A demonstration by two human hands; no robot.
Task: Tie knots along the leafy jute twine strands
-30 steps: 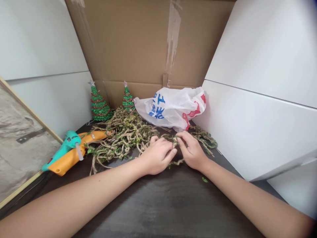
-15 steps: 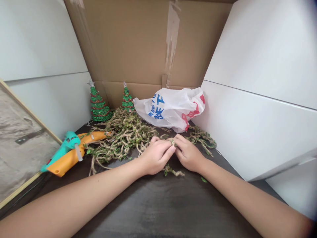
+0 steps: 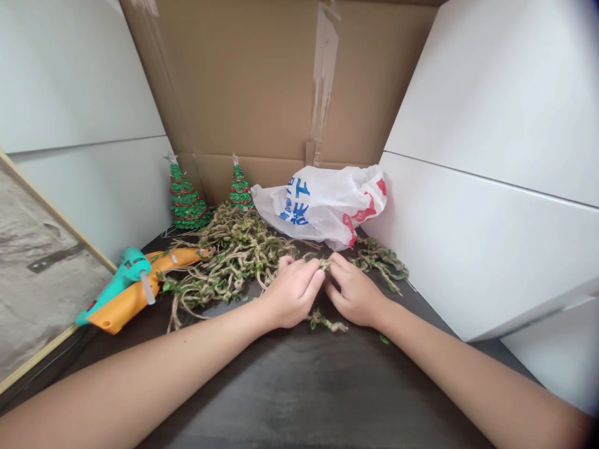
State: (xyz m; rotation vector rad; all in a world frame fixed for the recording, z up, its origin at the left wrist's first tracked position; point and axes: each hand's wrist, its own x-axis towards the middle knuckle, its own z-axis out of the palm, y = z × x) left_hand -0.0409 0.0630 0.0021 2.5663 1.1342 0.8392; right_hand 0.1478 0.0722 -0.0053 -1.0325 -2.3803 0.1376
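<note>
My left hand (image 3: 296, 290) is closed, its thumb and fingers pinching a tan twine rope with green leaves (image 3: 324, 265). Facing it, my right hand (image 3: 353, 292) grips the same leafy twine with bent fingers. Only a small knotted part of the twine shows between the two hands; the fingers hide the rest. One loose end of leafy twine (image 3: 330, 323) lies on the table just below my hands. Beyond my left hand spreads a tangled heap of leafy twine (image 3: 238, 249). A smaller bunch of it (image 3: 381, 260) lies past my right hand.
A white plastic bag (image 3: 322, 206) with blue and red print lies behind my hands. Two small green Christmas trees (image 3: 185, 196) stand at the back left. A teal and orange glue gun (image 3: 126, 293) rests at left, near a wood-framed panel (image 3: 42, 268). White boxes (image 3: 491, 249) and cardboard (image 3: 243, 81) enclose the dark table.
My fingers have shifted slightly on the twine, and a little more of it shows between my hands. The heap, bag and glue gun have stayed put.
</note>
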